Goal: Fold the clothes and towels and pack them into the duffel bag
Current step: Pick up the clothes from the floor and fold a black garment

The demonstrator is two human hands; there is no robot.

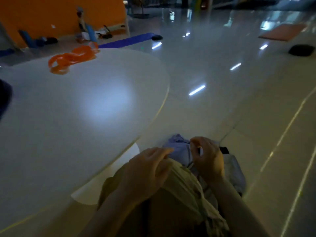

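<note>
A pale yellow-green pleated cloth (186, 187) hangs bunched below the table edge, low in the head view. My left hand (145, 170) grips its upper fold with curled fingers. Just beyond lies a lilac garment (177, 147) on a pile of light clothes. My right hand (207, 156) hovers over that pile with thumb and forefinger pinched together on a thin dark cord or edge. A light grey piece (234, 170) with a black strap sits to the right, possibly the bag; the blur keeps me from telling.
A round white table (77, 108) fills the left half, with orange plastic rings (71, 59) near its far edge. A dark object (5, 96) pokes in at the left edge. Glossy floor stretches right, with a black item (301, 50) and an orange mat (282, 32) far off.
</note>
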